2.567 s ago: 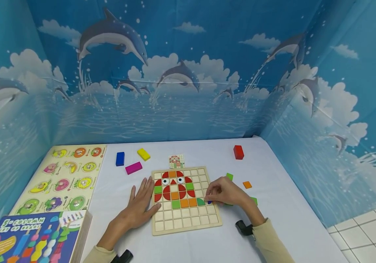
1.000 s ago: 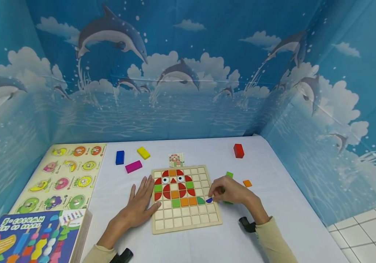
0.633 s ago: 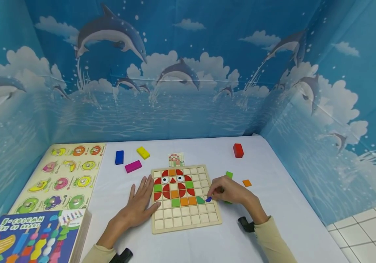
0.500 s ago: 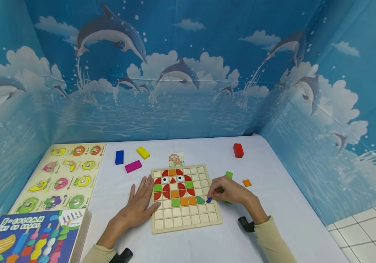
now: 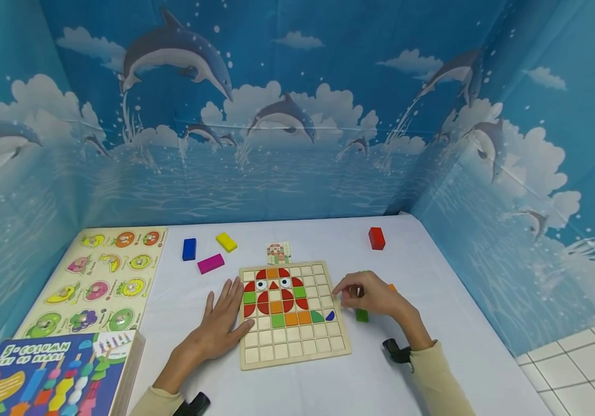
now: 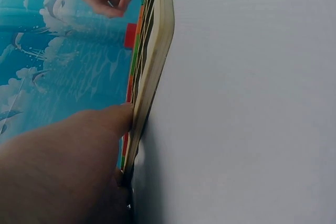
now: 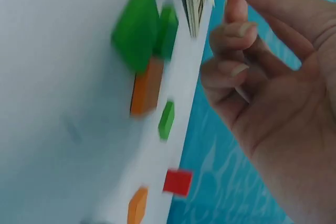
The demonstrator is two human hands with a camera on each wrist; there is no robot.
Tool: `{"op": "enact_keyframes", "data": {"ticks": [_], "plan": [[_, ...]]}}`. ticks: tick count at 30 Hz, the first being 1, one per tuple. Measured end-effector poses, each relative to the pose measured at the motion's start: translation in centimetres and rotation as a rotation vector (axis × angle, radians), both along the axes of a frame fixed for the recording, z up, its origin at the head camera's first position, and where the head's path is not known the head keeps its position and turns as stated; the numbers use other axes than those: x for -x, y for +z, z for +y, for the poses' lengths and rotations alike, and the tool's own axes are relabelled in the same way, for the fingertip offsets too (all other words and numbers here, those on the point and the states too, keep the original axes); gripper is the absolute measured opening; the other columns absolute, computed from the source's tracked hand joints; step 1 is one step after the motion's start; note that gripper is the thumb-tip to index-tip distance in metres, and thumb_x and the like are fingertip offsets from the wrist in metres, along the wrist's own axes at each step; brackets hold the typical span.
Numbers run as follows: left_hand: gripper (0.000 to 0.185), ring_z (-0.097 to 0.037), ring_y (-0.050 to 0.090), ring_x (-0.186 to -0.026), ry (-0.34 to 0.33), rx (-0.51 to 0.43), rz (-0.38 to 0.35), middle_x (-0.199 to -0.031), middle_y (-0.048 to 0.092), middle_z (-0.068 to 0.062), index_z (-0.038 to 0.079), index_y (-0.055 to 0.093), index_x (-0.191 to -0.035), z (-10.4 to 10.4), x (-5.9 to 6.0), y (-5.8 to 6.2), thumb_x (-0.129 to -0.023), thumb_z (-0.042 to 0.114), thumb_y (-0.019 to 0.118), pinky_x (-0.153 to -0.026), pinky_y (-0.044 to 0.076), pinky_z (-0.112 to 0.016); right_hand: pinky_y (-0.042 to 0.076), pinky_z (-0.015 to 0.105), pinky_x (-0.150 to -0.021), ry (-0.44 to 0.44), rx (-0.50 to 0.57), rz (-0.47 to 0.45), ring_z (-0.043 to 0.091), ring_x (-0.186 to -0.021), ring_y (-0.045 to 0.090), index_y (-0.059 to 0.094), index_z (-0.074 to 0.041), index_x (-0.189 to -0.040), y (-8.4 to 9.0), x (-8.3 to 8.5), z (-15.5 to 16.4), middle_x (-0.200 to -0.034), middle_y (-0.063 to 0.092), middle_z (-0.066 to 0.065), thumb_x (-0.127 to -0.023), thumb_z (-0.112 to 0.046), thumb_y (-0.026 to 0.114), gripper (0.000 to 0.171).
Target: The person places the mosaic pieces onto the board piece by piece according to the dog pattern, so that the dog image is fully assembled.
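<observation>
A wooden grid board (image 5: 297, 349) lies on the white table, with red, orange and green pieces forming a face-like pattern in its cells. The blue piece (image 5: 330, 316) sits in a cell near the right edge, next to a dark green rounded piece (image 5: 317, 316). My left hand (image 5: 219, 323) lies with fingers spread at the board's left edge, thumb on the frame. Just off the right edge hovers my right hand (image 5: 370, 293), its fingers loosely bent with nothing between them, as the right wrist view also shows. Below it are green blocks (image 7: 135, 30) and an orange block (image 7: 147, 87).
A small pattern card (image 5: 279, 252) lies behind the board. Blue (image 5: 189, 249), yellow (image 5: 227, 242) and magenta blocks (image 5: 211, 263) are at the back left, a red block (image 5: 377, 238) at the back right. A fruit board (image 5: 100, 277) and a boxed toy (image 5: 53, 370) occupy the left.
My right hand has let go of the blue piece, which now lies in the board's cell, and has moved up and to the right. My left hand has stayed in place.
</observation>
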State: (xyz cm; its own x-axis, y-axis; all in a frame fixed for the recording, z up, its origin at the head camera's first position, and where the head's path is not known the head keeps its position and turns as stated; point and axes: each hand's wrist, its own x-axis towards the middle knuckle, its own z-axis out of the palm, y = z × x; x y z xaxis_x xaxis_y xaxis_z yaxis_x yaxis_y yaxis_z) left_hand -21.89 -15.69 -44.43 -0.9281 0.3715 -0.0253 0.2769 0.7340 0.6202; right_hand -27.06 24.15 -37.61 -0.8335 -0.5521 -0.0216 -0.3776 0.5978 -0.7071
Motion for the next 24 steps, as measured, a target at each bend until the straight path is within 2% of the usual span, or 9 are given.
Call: {"op": "enact_keyframes", "data": {"ticks": [5,9,12,16,19,24], "plan": [[0.094,-0.034,-0.003,-0.168,-0.003,-0.005,0.005,-0.182,0.007,-0.011,0.007,0.015,-0.173,0.0,0.0,0.0,-0.105,0.046,0.067,-0.129,-0.008,-0.066,0.055,0.025,-0.072,-0.183,-0.039,0.086,0.021,-0.086,0.061,0.08,-0.003,-0.12,-0.2,0.6,1.7,-0.096,0.071,0.004,-0.088,-0.004,0.089,0.033],[0.094,-0.034,-0.003,-0.168,-0.003,-0.006,-0.004,-0.182,0.006,-0.011,0.007,0.015,-0.173,0.0,0.0,0.2,-0.104,0.046,0.067,-0.129,-0.009,-0.066,0.053,0.025,-0.073,-0.279,-0.087,0.069,0.022,-0.09,0.06,0.079,-0.004,-0.123,-0.7,1.0,2.4,-0.106,0.073,0.007,-0.087,-0.006,0.09,0.037],[0.095,-0.033,-0.004,-0.168,-0.001,-0.003,-0.009,-0.182,0.006,-0.01,0.008,0.014,-0.173,0.0,0.0,0.1,-0.104,0.046,0.067,-0.129,-0.009,-0.066,0.053,0.024,-0.071,-0.34,-0.12,0.08,0.023,-0.09,0.059,0.079,-0.004,-0.122,-1.1,1.3,2.6,-0.107,0.071,0.008,-0.086,-0.006,0.091,0.038],[0.095,-0.032,-0.005,-0.168,0.0,0.003,-0.01,-0.182,0.005,-0.009,0.009,0.013,-0.174,-0.1,0.1,0.0,-0.104,0.047,0.067,-0.129,-0.009,-0.066,0.056,0.028,-0.076,-0.434,-0.157,0.09,0.025,-0.093,0.059,0.078,-0.003,-0.125,-1.4,1.6,2.9,-0.106,0.068,0.01,-0.087,-0.006,0.09,0.04],[0.095,-0.032,-0.005,-0.168,-0.001,0.012,-0.011,-0.183,0.004,-0.008,0.009,0.012,-0.174,-0.1,0.2,0.0,-0.104,0.048,0.065,-0.13,-0.009,-0.065,0.057,0.033,-0.082,-0.483,-0.174,0.063,0.027,-0.096,0.059,0.077,-0.002,-0.126,-1.5,1.9,3.1,-0.105,0.066,0.011,-0.089,-0.007,0.088,0.039],[0.096,-0.032,-0.006,-0.168,-0.01,-0.003,-0.007,-0.183,0.005,-0.01,0.008,0.013,-0.174,-0.1,0.1,0.1,-0.104,0.05,0.064,-0.13,-0.011,-0.064,0.054,0.034,-0.08,-0.51,-0.173,0.03,0.026,-0.093,0.058,0.078,0.0,-0.123,-1.7,2.2,3.3,-0.096,0.065,0.009,-0.091,-0.005,0.085,0.033]]}}
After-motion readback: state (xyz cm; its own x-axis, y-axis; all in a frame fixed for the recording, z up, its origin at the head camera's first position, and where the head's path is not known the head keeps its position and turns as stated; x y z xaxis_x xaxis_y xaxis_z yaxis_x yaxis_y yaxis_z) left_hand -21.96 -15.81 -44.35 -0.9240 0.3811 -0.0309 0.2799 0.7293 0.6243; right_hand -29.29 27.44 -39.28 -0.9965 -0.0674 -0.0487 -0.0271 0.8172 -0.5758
